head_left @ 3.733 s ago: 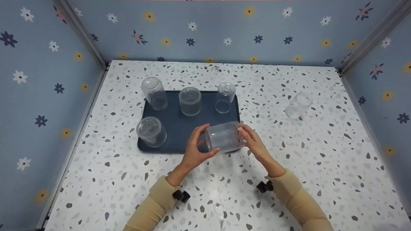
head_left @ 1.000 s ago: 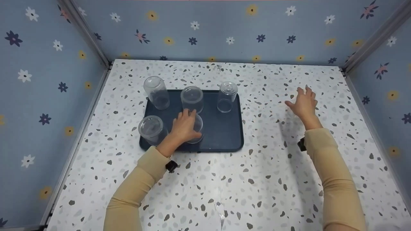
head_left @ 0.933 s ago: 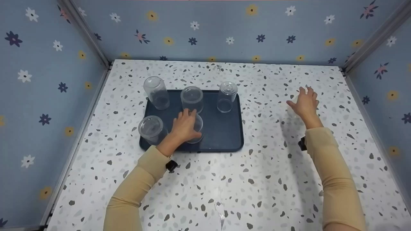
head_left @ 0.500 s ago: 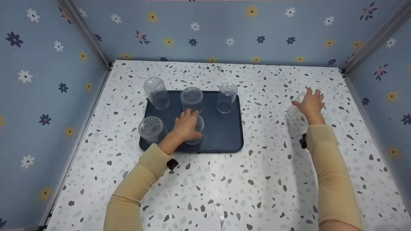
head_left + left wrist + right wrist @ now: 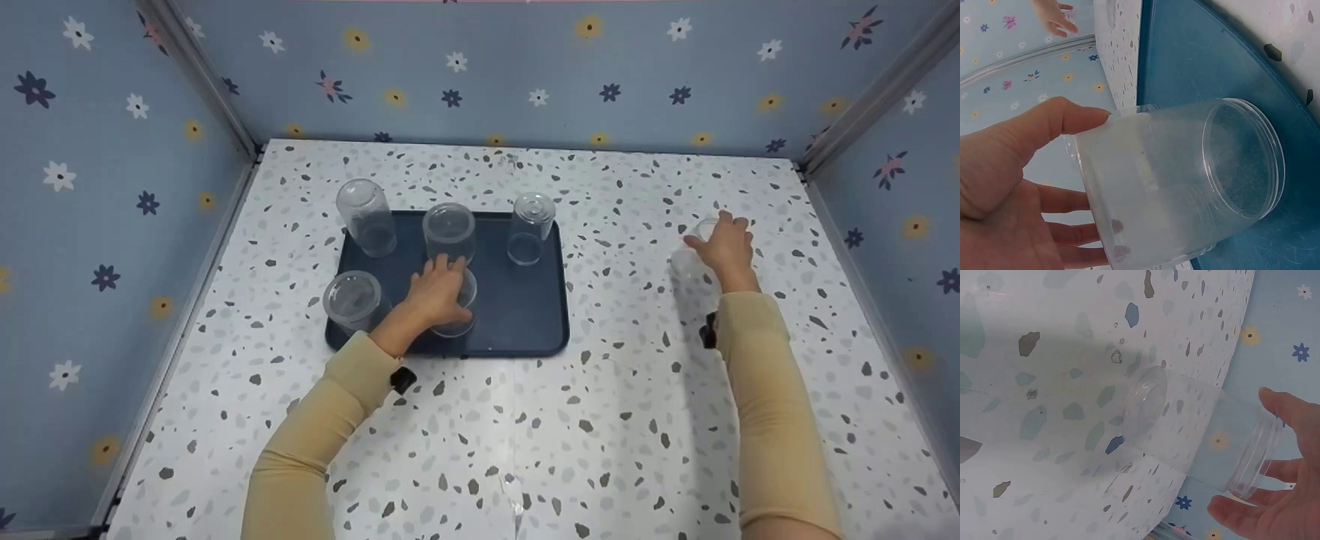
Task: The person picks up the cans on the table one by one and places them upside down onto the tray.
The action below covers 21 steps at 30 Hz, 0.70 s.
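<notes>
On the dark blue tray [image 5: 517,315], my left hand [image 5: 435,296] grips the upper end of a clear plastic jar [image 5: 1168,174]. Its ringed end rests on the tray in the left wrist view, with thumb and fingers on opposite sides of the other end. To the right, a smaller clear plastic jar [image 5: 1196,422] stands on the speckled table [image 5: 615,420], its threaded mouth up. My right hand [image 5: 729,247] is spread around that mouth, fingertips right at the rim; in the right wrist view a small gap shows beside the upper fingertip.
More clear jars share the tray: a tall jar [image 5: 367,221] at back left, a wide jar [image 5: 450,232] at back middle, a slim jar [image 5: 529,229] at back right, another wide jar [image 5: 356,304] at front left. Flowered blue panels [image 5: 495,67] enclose the table.
Both hands held the large jar tilted over the tray earlier; it now stands there under my left hand. My right hand has moved over to the far-right jar, its fingers drawing in slightly.
</notes>
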Each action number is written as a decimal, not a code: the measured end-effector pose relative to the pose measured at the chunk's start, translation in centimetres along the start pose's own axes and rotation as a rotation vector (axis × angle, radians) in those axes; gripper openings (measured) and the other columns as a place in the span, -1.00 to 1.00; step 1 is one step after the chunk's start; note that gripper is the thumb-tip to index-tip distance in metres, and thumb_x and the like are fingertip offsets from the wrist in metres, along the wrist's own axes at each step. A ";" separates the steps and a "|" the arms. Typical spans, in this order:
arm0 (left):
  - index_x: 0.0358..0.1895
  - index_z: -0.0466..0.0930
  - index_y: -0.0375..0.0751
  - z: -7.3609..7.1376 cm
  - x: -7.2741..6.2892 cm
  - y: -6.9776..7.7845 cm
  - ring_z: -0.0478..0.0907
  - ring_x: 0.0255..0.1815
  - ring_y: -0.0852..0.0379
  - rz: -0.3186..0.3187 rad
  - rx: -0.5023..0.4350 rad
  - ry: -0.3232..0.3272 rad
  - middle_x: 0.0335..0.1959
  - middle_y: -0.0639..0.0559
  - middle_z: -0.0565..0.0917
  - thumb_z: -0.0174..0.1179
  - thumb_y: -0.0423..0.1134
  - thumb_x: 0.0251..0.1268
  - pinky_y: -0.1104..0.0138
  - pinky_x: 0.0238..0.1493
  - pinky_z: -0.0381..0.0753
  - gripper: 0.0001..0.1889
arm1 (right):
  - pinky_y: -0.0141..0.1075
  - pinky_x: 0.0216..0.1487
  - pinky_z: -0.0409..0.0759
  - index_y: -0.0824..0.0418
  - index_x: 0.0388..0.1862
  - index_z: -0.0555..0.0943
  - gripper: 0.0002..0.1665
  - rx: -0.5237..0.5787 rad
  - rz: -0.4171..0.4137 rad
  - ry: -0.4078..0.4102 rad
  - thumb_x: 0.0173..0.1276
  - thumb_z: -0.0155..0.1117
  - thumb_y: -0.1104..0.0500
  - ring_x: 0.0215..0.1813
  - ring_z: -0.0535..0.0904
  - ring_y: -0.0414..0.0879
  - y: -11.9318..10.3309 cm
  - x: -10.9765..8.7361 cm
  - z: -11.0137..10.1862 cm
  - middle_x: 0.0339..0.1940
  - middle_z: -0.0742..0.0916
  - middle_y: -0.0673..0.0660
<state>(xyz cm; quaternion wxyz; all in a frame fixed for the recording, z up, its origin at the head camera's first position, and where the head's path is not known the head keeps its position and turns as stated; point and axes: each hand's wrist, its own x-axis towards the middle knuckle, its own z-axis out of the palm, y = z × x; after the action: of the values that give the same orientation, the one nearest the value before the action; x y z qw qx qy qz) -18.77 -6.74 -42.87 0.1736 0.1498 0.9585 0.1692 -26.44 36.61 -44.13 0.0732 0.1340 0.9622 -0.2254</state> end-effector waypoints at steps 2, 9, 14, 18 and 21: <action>0.35 -0.04 -0.34 -0.1 0.0 0.0 0.00 0.26 -0.29 0.000 0.002 -0.003 0.27 -0.36 0.04 0.33 -0.13 -0.07 -0.13 0.13 0.09 -0.06 | 0.18 0.17 0.04 0.48 0.34 -0.16 0.00 -0.009 -0.009 0.004 0.25 0.11 -0.06 0.23 -0.03 0.45 0.1 0.0 -0.1 0.22 0.04 0.58; 0.36 -0.05 -0.31 -0.4 -0.2 0.2 0.00 0.27 -0.28 -0.007 0.011 0.003 0.27 -0.35 0.06 0.37 -0.04 -0.12 -0.13 0.13 0.09 0.00 | 0.17 0.14 0.09 0.57 0.28 -0.07 -0.05 -0.048 -0.033 0.019 0.26 0.09 -0.07 0.18 0.05 0.46 0.3 0.1 -0.1 0.15 0.13 0.61; 0.35 -0.04 -0.32 -0.5 -0.3 0.5 0.01 0.27 -0.27 -0.016 0.011 0.020 0.28 -0.34 0.05 0.35 0.05 -0.13 -0.13 0.13 0.09 0.02 | 0.17 0.15 0.09 0.56 0.29 -0.04 -0.06 -0.050 -0.018 0.034 0.26 0.10 -0.05 0.20 0.06 0.43 0.3 0.0 0.0 0.16 0.14 0.60; 0.35 -0.02 -0.33 -0.5 -0.3 0.7 0.03 0.27 -0.26 -0.017 0.011 0.042 0.28 -0.33 0.07 0.30 0.07 -0.06 -0.12 0.14 0.09 -0.03 | 0.21 0.12 0.11 0.56 0.28 -0.02 -0.08 -0.057 -0.026 0.051 0.26 0.10 -0.05 0.19 0.09 0.43 0.5 -0.1 0.0 0.16 0.16 0.60; 0.34 0.01 -0.35 -0.5 -0.5 0.8 0.06 0.26 -0.25 -0.005 0.009 0.074 0.27 -0.34 0.10 0.26 0.06 -0.01 -0.11 0.15 0.09 -0.08 | 0.23 0.09 0.13 0.55 0.28 0.01 -0.09 -0.050 -0.048 0.079 0.25 0.11 -0.05 0.17 0.12 0.43 0.5 -0.5 0.1 0.16 0.18 0.60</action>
<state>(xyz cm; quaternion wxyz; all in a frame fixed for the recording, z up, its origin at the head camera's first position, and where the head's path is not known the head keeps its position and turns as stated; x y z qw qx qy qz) -18.36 -6.36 -42.01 0.1377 0.1419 0.9654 0.1700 -25.82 36.91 -44.36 0.0329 0.1177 0.9727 -0.1974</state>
